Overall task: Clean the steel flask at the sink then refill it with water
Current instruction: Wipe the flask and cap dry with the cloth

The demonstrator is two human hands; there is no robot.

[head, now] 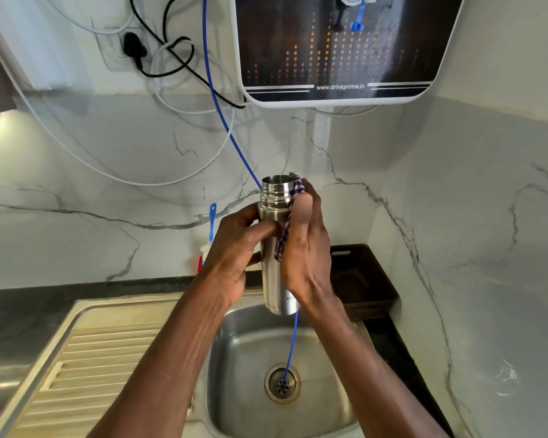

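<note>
An uncapped steel flask (274, 273) stands upright in the air above the steel sink (244, 349), its threaded mouth open. My left hand (234, 251) grips the flask's body from the left. My right hand (304, 248) presses a purple checked cloth (287, 222) against the flask's right side, from the neck down to mid-body. The flask's cap is not in view.
A wall-mounted water purifier (336, 45) hangs above, and its blue tube (222, 121) runs down behind the flask to the sink drain (282, 382). A blue-handled bottle brush (211, 229) leans on the backsplash. A dark basket (361, 279) sits right of the sink, the ribbed drainboard (92, 368) left.
</note>
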